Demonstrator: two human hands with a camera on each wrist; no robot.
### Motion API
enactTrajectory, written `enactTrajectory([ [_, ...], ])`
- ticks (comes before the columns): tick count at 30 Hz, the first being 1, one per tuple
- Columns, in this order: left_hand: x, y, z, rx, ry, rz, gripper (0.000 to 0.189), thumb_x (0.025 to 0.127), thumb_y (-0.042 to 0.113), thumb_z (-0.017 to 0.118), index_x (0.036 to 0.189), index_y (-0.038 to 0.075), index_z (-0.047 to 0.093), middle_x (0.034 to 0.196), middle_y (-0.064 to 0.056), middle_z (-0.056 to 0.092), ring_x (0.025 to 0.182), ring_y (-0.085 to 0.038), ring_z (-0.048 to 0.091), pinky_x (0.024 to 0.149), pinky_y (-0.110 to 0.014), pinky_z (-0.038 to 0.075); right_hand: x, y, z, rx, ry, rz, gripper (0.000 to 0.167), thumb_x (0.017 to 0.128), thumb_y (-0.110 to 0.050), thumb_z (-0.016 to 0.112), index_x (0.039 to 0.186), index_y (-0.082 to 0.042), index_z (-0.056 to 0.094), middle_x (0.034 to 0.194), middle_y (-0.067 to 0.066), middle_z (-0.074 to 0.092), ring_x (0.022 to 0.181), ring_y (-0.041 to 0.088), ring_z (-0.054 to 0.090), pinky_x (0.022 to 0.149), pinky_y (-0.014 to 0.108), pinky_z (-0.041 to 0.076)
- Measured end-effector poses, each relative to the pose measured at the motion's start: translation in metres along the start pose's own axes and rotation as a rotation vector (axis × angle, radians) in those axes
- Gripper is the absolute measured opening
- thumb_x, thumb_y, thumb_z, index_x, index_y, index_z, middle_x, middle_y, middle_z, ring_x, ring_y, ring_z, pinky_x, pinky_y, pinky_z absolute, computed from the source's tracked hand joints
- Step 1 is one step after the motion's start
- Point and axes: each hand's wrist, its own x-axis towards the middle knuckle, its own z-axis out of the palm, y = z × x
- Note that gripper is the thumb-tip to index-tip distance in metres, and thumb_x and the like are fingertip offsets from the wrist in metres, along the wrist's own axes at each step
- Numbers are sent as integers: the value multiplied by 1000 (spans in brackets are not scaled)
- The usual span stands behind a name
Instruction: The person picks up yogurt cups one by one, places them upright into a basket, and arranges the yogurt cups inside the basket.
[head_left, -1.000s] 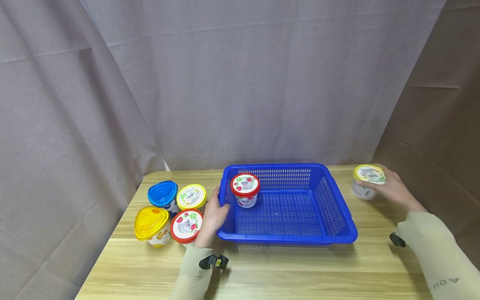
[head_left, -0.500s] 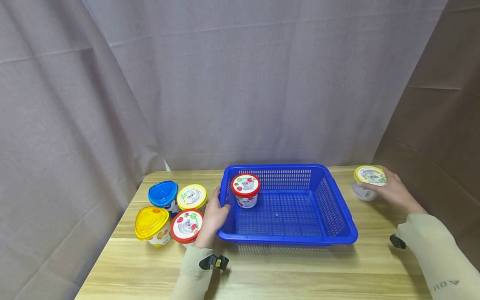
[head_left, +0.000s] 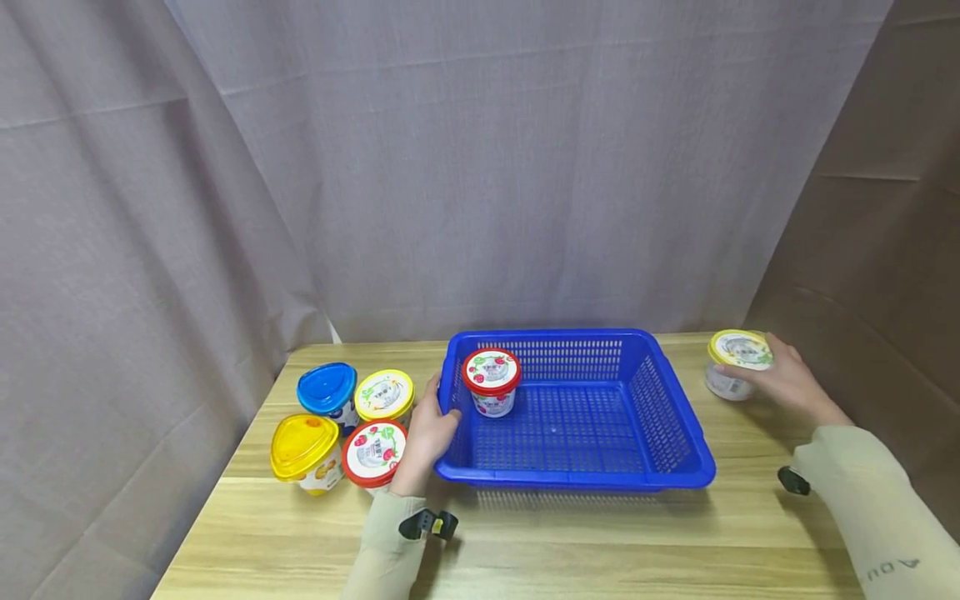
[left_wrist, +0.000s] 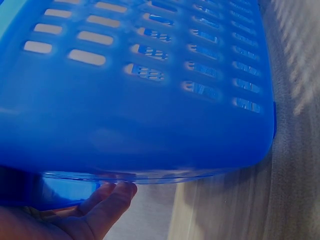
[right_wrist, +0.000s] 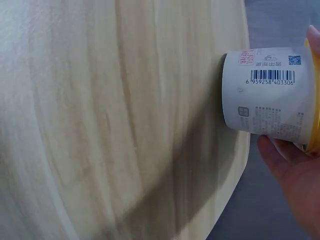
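Observation:
My left hand (head_left: 432, 427) grips the left rim of a blue plastic basket (head_left: 573, 477), thumb over the edge. In the left wrist view, its fingers (left_wrist: 112, 206) lie against the outside of the basket's wall. A red-lidded yogurt cup (head_left: 491, 379) with berry pictures stands upright inside, near the left end. To the right of the basket, my right hand (head_left: 787, 385) holds a white yogurt cup (head_left: 726, 383) with a yellow lid, upright at the table's back right. The right wrist view shows the barcode on its side, and a thumb and fingers around it near the lid.
Left of the basket stand a blue-lidded tub (head_left: 326, 388), a yellow-lidded tub (head_left: 303, 446), another yellow-lidded cup (head_left: 384, 393) and another red-lidded cup (head_left: 373, 454), close together. The wooden table (head_left: 570, 550) ends at a grey curtain (head_left: 525, 183) behind.

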Motion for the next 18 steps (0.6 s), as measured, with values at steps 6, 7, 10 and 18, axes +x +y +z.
enactTrajectory([
  [6,0,-1,0,13,10,8,74,84,-2,61,153,-3,35,139,-32,53,125,-45,54,106,-58,42,3,-3,-6,-5,-25,26,115,91,-55,67,154,13,-1,152,45,11,136,64,18,101,80,21],
  [7,0,-1,0,13,9,9,74,84,-2,61,153,-3,34,139,-32,53,125,-45,54,106,-58,42,4,-5,-7,3,-29,31,116,92,-55,67,154,12,-4,153,45,9,137,64,16,101,80,20],
  [10,0,-1,1,10,7,8,74,84,-2,60,153,-4,34,140,-32,52,126,-45,53,107,-58,41,7,-14,-10,32,-32,39,115,93,-53,67,154,12,-6,153,46,6,137,65,15,103,80,18],
  [18,-1,1,0,1,-3,-20,74,86,-1,60,155,-2,32,143,-31,50,129,-45,50,109,-58,39,15,-46,-22,70,-12,-15,106,93,-49,68,156,11,6,151,42,22,137,58,24,103,76,24],
])
